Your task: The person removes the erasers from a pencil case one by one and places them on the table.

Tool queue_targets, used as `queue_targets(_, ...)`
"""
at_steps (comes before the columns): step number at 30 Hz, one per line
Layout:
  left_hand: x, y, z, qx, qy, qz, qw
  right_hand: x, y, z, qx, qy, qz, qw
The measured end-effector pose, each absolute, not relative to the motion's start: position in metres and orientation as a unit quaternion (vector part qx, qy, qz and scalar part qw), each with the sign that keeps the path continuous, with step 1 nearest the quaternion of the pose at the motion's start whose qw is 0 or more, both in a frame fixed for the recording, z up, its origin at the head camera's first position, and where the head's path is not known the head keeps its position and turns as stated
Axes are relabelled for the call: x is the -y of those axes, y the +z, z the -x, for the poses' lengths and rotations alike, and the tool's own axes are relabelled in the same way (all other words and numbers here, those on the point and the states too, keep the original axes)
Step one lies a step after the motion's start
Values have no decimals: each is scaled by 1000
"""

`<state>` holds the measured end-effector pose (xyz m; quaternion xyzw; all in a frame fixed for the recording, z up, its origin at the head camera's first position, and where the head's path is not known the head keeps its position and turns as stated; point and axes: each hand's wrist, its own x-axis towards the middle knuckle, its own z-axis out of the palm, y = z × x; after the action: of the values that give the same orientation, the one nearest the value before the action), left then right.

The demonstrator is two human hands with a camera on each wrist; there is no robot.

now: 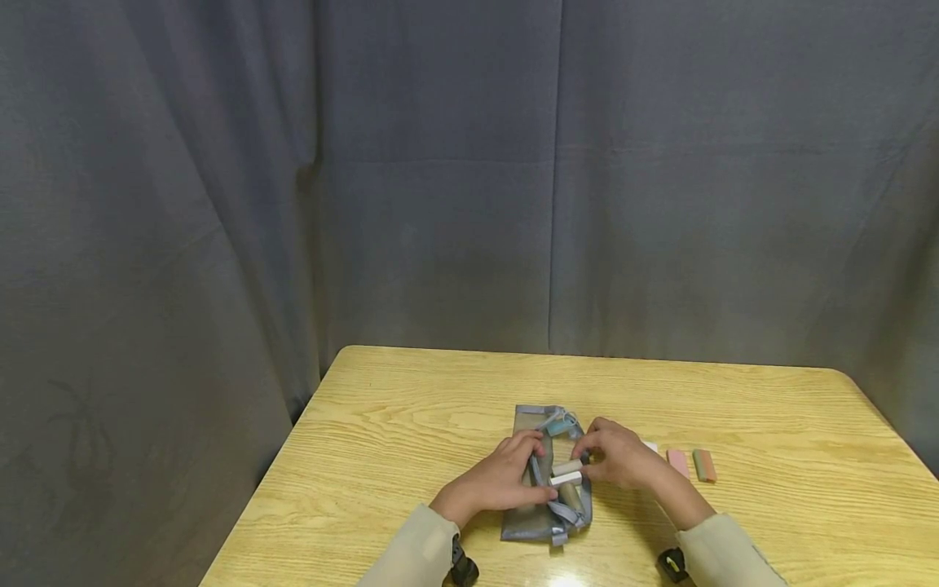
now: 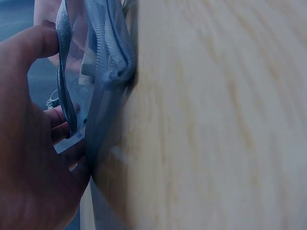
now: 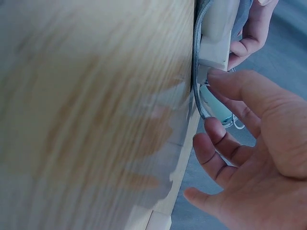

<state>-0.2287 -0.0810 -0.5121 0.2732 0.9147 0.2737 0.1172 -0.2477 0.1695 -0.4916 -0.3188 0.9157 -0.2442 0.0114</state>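
Observation:
A grey-blue mesh zip pouch (image 1: 524, 526) lies on the table with its mouth spread. My left hand (image 1: 502, 479) grips the near edge of that mouth, thumb and fingers hooked over the zip band (image 2: 64, 72). At the opposite rim is my right hand (image 1: 619, 456), its thumb and index finger pinching the end of a pale eraser-like block (image 1: 566, 468). Beside that block sits a white block (image 1: 566, 479), also seen in the right wrist view. A dull beige rounded piece (image 1: 570, 496) and a light blue item (image 1: 561, 426) show in the pouch.
Right of my right hand, a pink block (image 1: 678, 463) and a green-and-orange block (image 1: 704, 465) lie on the wooden table (image 1: 411, 391). A white block (image 1: 650, 446) is partly hidden behind the hand. Grey curtains (image 1: 440, 204) hang behind.

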Motion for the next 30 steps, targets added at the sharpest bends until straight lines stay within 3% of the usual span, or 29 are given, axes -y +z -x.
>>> queue_targets(30,82,-513,230,-915,268,-276,120,-192,-474,241,-916,-277,290,-22)
